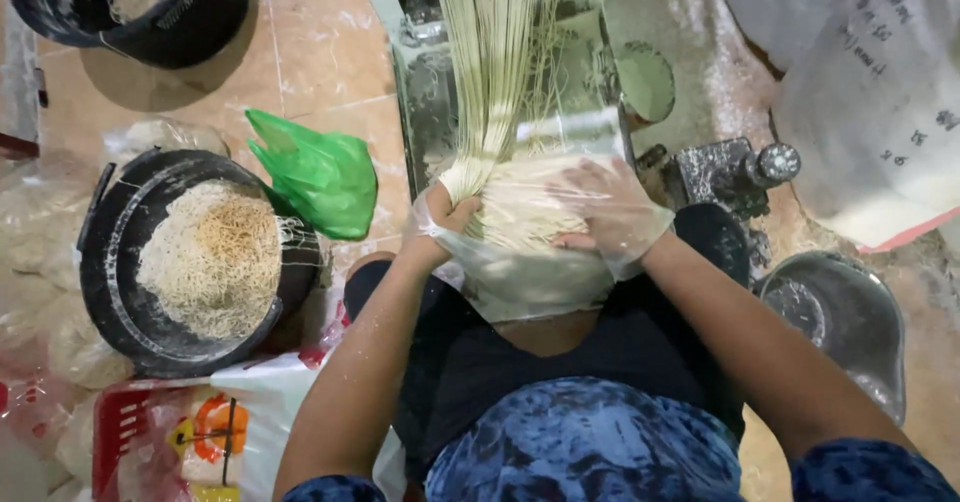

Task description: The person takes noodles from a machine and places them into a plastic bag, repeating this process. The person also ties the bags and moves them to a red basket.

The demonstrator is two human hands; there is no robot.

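Two gloved hands are busy right below the noodle machine (pixel 520 92), where a long curtain of pale fresh noodles (pixel 495 52) hangs down from it. The left hand (pixel 445 212) is clenched around the strands just where they bunch up under the machine, thumb wrapped over them. The right hand (pixel 610 207) lies spread and flat, fingers loose, pressing on the pile of noodles gathered in a clear plastic bag (pixel 530 282) that sits in the person's lap, directly below the machine. Both hands wear thin see-through plastic gloves.

Left of the machine there's a crumpled green plastic bag (pixel 320 172) on the tiled floor, and further left a black tub (pixel 120 292) heaped with curly noodles. Right of the machine, a grey metal bowl (pixel 850 322) dusted with flour, plus a white sack (pixel 880 102) up beyond it.
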